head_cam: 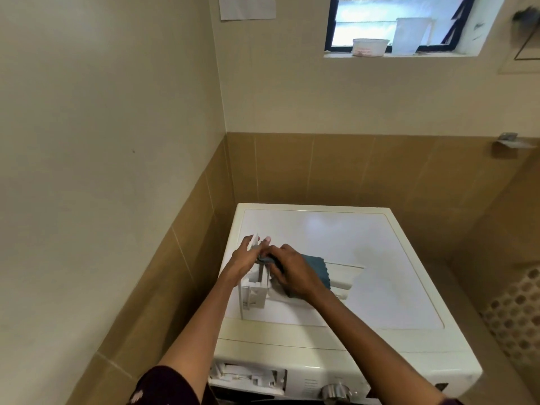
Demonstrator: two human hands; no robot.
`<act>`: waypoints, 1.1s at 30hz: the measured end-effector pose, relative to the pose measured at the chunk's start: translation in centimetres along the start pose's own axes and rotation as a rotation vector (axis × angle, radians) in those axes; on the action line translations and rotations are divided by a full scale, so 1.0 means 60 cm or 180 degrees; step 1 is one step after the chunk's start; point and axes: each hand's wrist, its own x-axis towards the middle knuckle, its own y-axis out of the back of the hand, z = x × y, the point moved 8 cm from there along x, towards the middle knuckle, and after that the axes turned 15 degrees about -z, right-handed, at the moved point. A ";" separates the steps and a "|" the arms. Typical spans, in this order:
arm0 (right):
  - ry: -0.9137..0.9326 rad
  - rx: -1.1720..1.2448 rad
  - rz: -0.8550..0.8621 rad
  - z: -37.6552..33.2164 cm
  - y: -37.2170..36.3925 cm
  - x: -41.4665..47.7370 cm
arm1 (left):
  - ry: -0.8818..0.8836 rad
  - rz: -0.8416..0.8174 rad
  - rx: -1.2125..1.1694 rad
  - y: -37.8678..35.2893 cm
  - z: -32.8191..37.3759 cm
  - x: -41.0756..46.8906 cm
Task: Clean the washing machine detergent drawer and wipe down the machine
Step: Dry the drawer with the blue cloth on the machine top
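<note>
The white detergent drawer (254, 293) lies on top of the white washing machine (380, 258), taken out of its slot. My left hand (245, 257) grips the drawer's far end and steadies it. My right hand (295, 273) presses a dark teal cloth (320, 271) into the drawer's top edge; part of the cloth trails to the right over the drawer's front panel (347, 276). The empty drawer slot (248, 375) gapes at the machine's front left, beside the control knob (336, 391).
The machine stands in a corner with tan-tiled walls to its left and behind. A window ledge high up holds a white bowl (369, 47) and a white jug (412, 35). A small metal bracket (508, 141) juts from the right wall. Patterned floor shows at right.
</note>
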 end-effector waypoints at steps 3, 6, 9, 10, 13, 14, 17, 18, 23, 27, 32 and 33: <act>0.0258 -0.0830 0.0027 -0.015 -0.006 0.000 | -0.0004 0.0051 0.0163 0.003 0.000 0.000; 0.0321 -0.1134 0.0089 -0.004 -0.012 -0.020 | -0.0098 0.0077 0.0143 0.006 0.002 0.000; 0.0213 -0.0916 0.0201 0.033 0.002 -0.044 | -0.0130 0.0117 0.0169 0.007 0.004 -0.003; 0.0179 -0.0868 0.0271 0.045 0.007 -0.055 | -0.0149 0.0158 0.0223 0.009 0.006 -0.004; 0.0036 -0.0655 0.0608 0.082 0.030 -0.100 | -0.0155 0.0183 0.0336 0.013 0.006 -0.005; -0.0004 -0.0586 0.0758 0.095 0.039 -0.116 | -0.0165 0.0151 0.0348 0.013 0.004 -0.003; -0.0155 -0.0401 0.0894 0.124 0.058 -0.142 | -0.0221 0.0085 0.0380 0.013 0.004 0.000; -0.0261 -0.0335 0.0892 0.137 0.062 -0.147 | -0.0233 0.0081 0.0404 0.012 0.005 0.001; -0.0718 -0.0087 0.1124 0.195 0.086 -0.193 | -0.0285 0.0105 0.0537 0.012 0.006 0.000; -0.0973 -0.0030 0.1080 0.213 0.099 -0.202 | -0.0326 0.0182 0.0606 0.012 0.010 -0.003; -0.1104 0.0419 0.1814 0.185 0.136 -0.199 | -0.0469 0.0377 0.0772 0.005 0.020 -0.021; -0.1025 0.0439 0.1957 0.167 0.145 -0.190 | -0.0522 0.0398 0.0819 0.001 0.022 -0.026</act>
